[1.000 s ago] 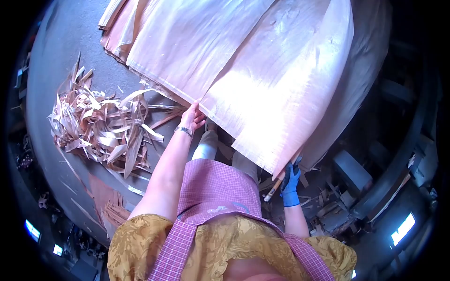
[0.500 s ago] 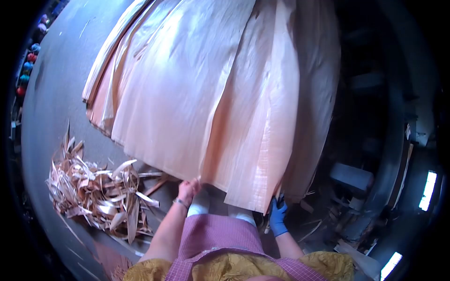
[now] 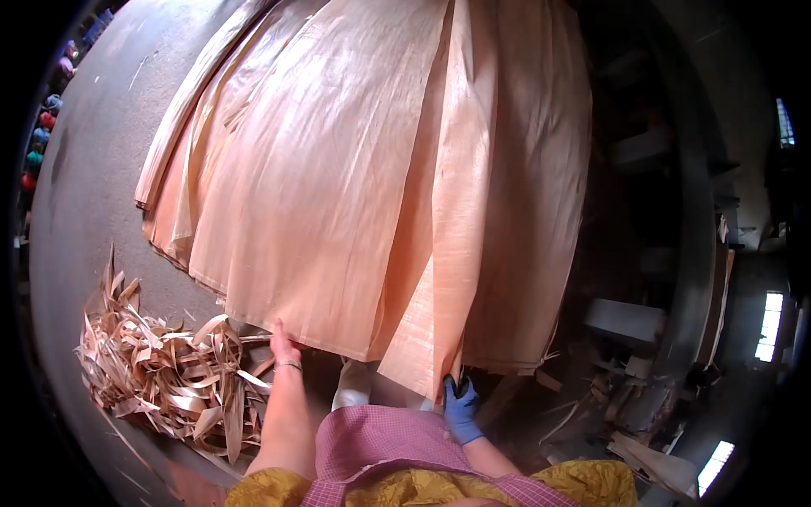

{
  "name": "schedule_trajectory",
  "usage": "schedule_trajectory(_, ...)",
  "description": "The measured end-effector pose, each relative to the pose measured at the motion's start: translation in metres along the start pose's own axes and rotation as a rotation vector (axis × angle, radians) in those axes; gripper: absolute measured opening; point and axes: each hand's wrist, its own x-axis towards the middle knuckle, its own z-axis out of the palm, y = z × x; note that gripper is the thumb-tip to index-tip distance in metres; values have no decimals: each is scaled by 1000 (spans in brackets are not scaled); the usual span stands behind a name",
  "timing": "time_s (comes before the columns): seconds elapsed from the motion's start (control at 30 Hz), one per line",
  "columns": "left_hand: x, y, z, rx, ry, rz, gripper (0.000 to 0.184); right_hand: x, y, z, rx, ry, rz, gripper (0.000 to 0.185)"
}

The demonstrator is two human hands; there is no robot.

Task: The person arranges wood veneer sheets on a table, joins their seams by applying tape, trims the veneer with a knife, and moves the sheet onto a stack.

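Head view: I see layered wood veneer sheets spread in front of the person, lower edges toward the checked apron.
Left hand: bare, at the sheets' lower edge; I can't tell whether it grips.
Right hand: blue-gloved, clenched on the lower end of a folded veneer sheet.
Wood strips: tangled pile on the grey surface, left of the left hand.

Way through: grey floor left of the wood sheets. Sheets block straight ahead. Shavings pile crowds the left hand. On the right, pale block and loose scraps obstruct.
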Motion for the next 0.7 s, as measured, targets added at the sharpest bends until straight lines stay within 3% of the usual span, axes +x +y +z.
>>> schedule_trajectory(0.03, 32, 2, -3, -74, 47, 77, 42, 1, 6, 7, 39, -13, -3, 58)
schedule_trajectory(0.13, 24, 51, 5, 1, 140, 204, 39, -2, -10, 10, 26, -24, -75, 42)
schedule_trajectory(0.23, 12, 82, 8, -135, 141, 260, 41, -16, -42, 3, -34, -95, -37, 47)
schedule_trajectory(0.37, 25, 106, -8, -47, -2, 325, 40, -18, 7, 27, -42, -76, -125, 50)
schedule_trajectory(0.47, -3, 113, -4, 288, -47, 369, 35, -16, 25, 33, -33, -98, -134, 51)
schedule_trajectory(0.6, -30, 90, 14, 495, -134, 586, 31, -12, 59, 52, -56, -133, -171, 50)
schedule_trajectory(0.67, -41, 71, 24, 828, -302, 632, 28, -5, 53, 53, -47, -212, -80, 48)
schedule_trajectory(0.7, -70, 57, 44, 637, -408, 680, 24, -4, 51, 51, -44, -252, -33, 48)
